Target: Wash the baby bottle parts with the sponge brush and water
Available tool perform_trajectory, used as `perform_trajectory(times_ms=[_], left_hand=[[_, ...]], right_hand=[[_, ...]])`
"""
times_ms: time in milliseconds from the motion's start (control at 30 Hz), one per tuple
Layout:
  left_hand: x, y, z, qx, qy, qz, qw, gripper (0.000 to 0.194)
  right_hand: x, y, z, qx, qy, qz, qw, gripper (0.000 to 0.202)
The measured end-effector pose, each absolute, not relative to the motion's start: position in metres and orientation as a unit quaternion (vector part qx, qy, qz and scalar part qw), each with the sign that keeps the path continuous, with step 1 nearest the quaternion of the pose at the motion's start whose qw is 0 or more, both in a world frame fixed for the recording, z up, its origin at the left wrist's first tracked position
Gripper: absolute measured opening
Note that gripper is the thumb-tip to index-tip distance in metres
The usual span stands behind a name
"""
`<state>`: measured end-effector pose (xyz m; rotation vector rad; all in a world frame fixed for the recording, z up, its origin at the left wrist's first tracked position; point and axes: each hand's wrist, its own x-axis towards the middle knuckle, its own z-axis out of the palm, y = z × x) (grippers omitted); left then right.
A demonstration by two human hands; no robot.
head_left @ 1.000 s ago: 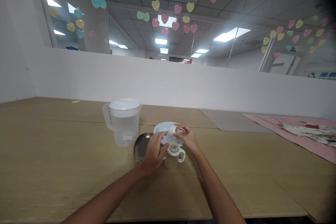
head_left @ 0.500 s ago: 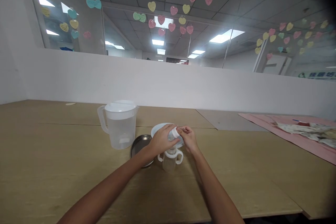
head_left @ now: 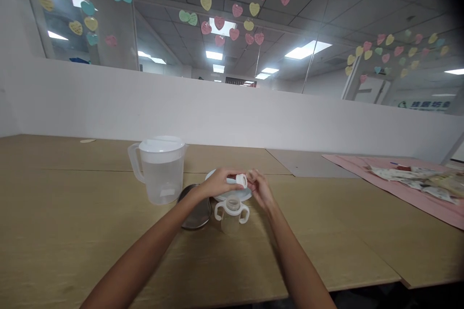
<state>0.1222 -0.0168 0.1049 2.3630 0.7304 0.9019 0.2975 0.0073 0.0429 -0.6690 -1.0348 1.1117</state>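
My left hand (head_left: 219, 182) is closed on a white bottle collar (head_left: 241, 181), a ring whose opening faces right. Close beside it, my right hand (head_left: 261, 191) pinches a small translucent piece (head_left: 251, 175) that looks like a bottle nipple; the fingers partly cover it. Below both hands, a clear baby bottle (head_left: 230, 222) stands upright on the table with its mouth uncovered. A white ring with two curved handles (head_left: 244, 215) sits around the bottle's neck. Behind the bottle lies a pale plate (head_left: 243, 196), partly hidden by my hands.
Left of the plate, a round metal dish (head_left: 197, 215) is partly under my left forearm. A lidded clear pitcher (head_left: 163, 176) of water stands further left. On the far right, a pink cloth (head_left: 357, 169) carries several packets. A white wall (head_left: 217, 116) borders the table (head_left: 108, 222) behind.
My hands have drawn slightly apart, and the collar now shows its opening. The bottle's mouth, partly covered by my left hand before, is now visible. The whole view has shifted slightly.
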Motion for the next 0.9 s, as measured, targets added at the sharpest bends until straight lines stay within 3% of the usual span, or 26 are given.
perform_trajectory(times_ms=[100, 167, 267, 333, 467, 633, 733, 900], left_hand=[[0.115, -0.006, 0.101, 0.872, 0.312, 0.313, 0.210, 0.042], [0.112, 0.003, 0.093, 0.871, 0.359, 0.309, 0.130, 0.041], [0.109, 0.015, 0.078, 0.875, 0.412, 0.253, 0.027, 0.038], [0.108, 0.019, 0.072, 0.880, 0.435, 0.193, 0.008, 0.037], [0.107, 0.017, 0.068, 0.876, 0.467, 0.117, 0.034, 0.036], [0.106, 0.012, 0.075, 0.868, 0.483, 0.108, 0.043, 0.037], [0.102, 0.005, 0.096, 0.864, 0.469, 0.177, 0.035, 0.041], [0.073, -0.017, 0.153, 0.743, 0.425, 0.515, -0.036, 0.028]], right_hand=[[0.306, 0.012, 0.038, -0.347, -0.483, 0.426, 0.682, 0.033], [0.309, 0.014, 0.033, -0.422, -0.551, 0.295, 0.657, 0.030], [0.308, 0.014, 0.023, -0.515, -0.663, 0.078, 0.538, 0.021], [0.304, 0.012, 0.019, -0.539, -0.715, 0.002, 0.445, 0.014], [0.301, 0.010, 0.016, -0.572, -0.743, -0.028, 0.346, 0.021], [0.303, 0.009, 0.015, -0.570, -0.755, -0.032, 0.323, 0.023], [0.302, 0.009, 0.014, -0.549, -0.763, -0.042, 0.337, 0.019], [0.308, 0.014, 0.017, -0.576, -0.653, -0.072, 0.487, 0.028]])
